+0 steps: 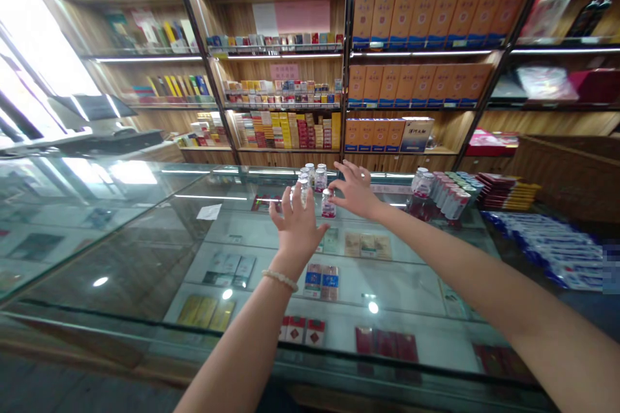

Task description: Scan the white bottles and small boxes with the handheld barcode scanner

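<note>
Several small clear bottles with white caps (320, 177) stand in a cluster near the far edge of the glass counter (271, 300). One bottle with a pink-and-red label (328, 206) is set a little nearer to me. My left hand (296, 224), a beaded bracelet (279, 279) on its wrist, reaches over the counter with fingers spread, partly covering the bottles behind it. To the right, my right hand (356, 188) has its fingers apart. Its lower fingertips are right beside the nearer bottle; whether they touch it I cannot tell.
On the counter's right are two more bottles (422, 182), rows of pastel-coloured containers (455, 197), stacked red and yellow packs (508, 190) and blue-and-white packets (547, 245). A white paper slip (209, 211) lies left. Cigarette packs (314, 330) show under the glass. Lit shelves (285, 110) stand behind.
</note>
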{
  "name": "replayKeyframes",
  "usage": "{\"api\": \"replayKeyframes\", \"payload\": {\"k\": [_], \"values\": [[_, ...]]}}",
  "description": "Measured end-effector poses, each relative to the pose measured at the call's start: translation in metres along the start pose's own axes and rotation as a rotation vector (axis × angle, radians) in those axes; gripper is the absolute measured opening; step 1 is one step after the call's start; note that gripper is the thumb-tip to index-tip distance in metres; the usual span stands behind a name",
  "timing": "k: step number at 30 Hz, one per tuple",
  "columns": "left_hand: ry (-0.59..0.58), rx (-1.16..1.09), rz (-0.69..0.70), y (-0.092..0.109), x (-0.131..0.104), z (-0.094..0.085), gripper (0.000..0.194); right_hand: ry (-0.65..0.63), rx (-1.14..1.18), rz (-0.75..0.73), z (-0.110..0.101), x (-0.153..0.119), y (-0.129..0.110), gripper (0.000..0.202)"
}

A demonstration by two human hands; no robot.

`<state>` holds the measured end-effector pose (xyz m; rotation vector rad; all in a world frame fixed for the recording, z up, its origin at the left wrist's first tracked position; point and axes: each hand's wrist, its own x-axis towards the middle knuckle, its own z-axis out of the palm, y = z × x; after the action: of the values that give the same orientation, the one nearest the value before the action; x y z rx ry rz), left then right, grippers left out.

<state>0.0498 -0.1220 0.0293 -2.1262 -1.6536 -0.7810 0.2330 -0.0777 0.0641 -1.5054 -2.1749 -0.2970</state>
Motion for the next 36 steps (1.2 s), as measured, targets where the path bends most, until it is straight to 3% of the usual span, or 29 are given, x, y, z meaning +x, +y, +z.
{"api": "replayKeyframes", "payload": {"k": [9,18,21,26,31,36], "values": [[-0.092,0.022,0.003,0.005,-0.003,-0.003,0.08,0.042,-0.028,0.04,0.033,0.035,0.011,0.028],[-0.139,0.012,0.038,0.0,-0.003,0.0,0.079,0.064,-0.058,0.054,0.049,0.054,0.019,0.029],[-0.168,0.018,0.034,-0.003,-0.001,0.001,0.082,0.066,-0.078,0.065,0.051,0.052,0.018,0.034],[-0.165,0.009,0.045,-0.006,-0.001,0.008,0.085,0.11,-0.074,0.047,0.063,0.033,0.014,0.061],[-0.123,0.007,0.053,-0.006,-0.001,0.013,0.084,0.181,-0.029,0.056,0.085,0.015,0.011,0.067],[-0.165,-0.002,0.041,-0.006,0.0,0.003,0.082,0.2,0.004,0.124,0.098,0.015,0.011,0.068]]}}
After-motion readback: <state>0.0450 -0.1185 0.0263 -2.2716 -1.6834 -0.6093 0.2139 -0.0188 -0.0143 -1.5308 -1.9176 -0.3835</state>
